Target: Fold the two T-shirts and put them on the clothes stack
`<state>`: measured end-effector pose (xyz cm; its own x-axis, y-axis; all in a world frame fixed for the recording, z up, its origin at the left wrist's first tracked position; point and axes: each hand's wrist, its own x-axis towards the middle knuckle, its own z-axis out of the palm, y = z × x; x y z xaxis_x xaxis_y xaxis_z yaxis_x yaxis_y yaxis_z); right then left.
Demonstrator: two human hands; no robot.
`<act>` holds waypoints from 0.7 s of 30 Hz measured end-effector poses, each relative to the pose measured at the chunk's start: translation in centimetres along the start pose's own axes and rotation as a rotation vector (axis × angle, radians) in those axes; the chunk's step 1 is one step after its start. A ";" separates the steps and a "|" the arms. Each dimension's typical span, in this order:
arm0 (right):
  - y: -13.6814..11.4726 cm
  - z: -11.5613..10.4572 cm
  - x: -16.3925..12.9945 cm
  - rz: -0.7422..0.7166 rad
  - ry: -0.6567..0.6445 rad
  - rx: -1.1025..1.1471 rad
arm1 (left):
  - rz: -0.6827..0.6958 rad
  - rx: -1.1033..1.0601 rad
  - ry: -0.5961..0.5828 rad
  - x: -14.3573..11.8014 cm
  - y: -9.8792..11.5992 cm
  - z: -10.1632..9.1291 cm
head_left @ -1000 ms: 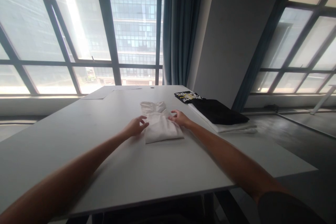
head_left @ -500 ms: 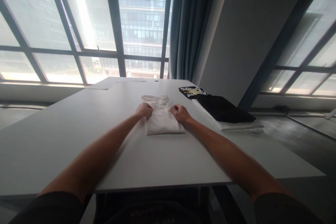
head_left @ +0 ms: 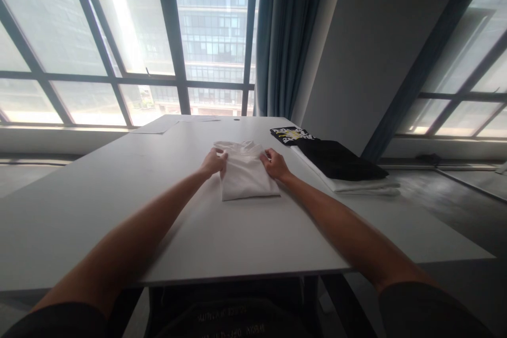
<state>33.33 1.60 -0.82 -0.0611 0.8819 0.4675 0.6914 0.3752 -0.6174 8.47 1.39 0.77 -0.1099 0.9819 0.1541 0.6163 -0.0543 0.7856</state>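
A white folded garment (head_left: 246, 177), which looks like a shirt, lies on the white table (head_left: 190, 248) in front of me. Its near edge is straight, and the far end shows layered, slightly rumpled cloth. My left hand (head_left: 214, 162) pinches its left edge, thumb on top. On the opposite edge, my right hand (head_left: 274, 163) grips the cloth the same way. The fingers beneath the fabric are partly hidden on both sides.
To the right lies a stack of folded clothes: a black garment (head_left: 343, 159) over white cloth (head_left: 366, 186), with a black printed garment (head_left: 291, 135) behind. Sheets of paper (head_left: 156, 127) rest at the table's far left. Windows and a blue curtain (head_left: 289, 37) stand beyond.
Both hands have shifted their grip slightly along the side edges, the left one turning outward. The garment's upper part looks flatter and smoother than before.
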 end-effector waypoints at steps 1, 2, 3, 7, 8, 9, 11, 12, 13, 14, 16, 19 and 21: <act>0.2 0.1 0.0 0.027 -0.026 -0.025 | -0.017 -0.013 -0.032 -0.2 0.1 0.1; 0.4 0.1 0.0 0.052 -0.054 -0.050 | -0.037 -0.023 -0.072 -0.5 0.1 0.2; 0.6 0.2 0.0 0.070 -0.080 -0.072 | -0.055 -0.030 -0.119 -0.7 0.2 0.2; 1.0 0.3 0.1 0.054 -0.144 -0.099 | -0.074 -0.012 -0.281 -1.5 0.4 -0.3; 1.0 0.2 0.1 0.039 -0.155 -0.094 | -0.058 0.011 -0.301 -1.8 0.4 -0.5; 0.9 0.2 0.0 0.027 -0.165 -0.088 | -0.024 0.049 -0.320 -2.1 0.4 -0.7; 0.6 0.0 -0.1 0.018 -0.188 -0.085 | 0.104 0.195 -0.357 -2.9 0.2 -1.1; 0.5 0.0 -0.1 0.022 -0.200 -0.088 | 0.187 0.302 -0.365 -3.4 0.0 -1.3; 0.3 -0.1 -0.2 0.033 -0.212 -0.092 | 0.263 0.417 -0.366 -3.9 -0.2 -1.5; 0.1 -0.2 -0.3 0.046 -0.223 -0.097 | 0.317 0.525 -0.365 -4.4 -0.4 -1.8; -0.4 -0.3 -0.5 0.064 -0.245 -0.100 | 0.339 0.676 -0.378 -5.2 -0.8 -2.5; -1.2 -0.4 -0.9 0.076 -0.286 -0.085 | 0.289 0.722 -0.437 -5.8 -1.2 -3.8; -1.7 -0.3 -1.2 0.086 -0.318 -0.072 | 0.287 0.713 -0.437 -5.7 -1.4 -4.7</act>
<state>32.50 -0.13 -0.13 -0.2137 0.9587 0.1878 0.7519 0.2841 -0.5949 4.62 -5.02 1.62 0.3412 0.9374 -0.0692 0.9302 -0.3261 0.1687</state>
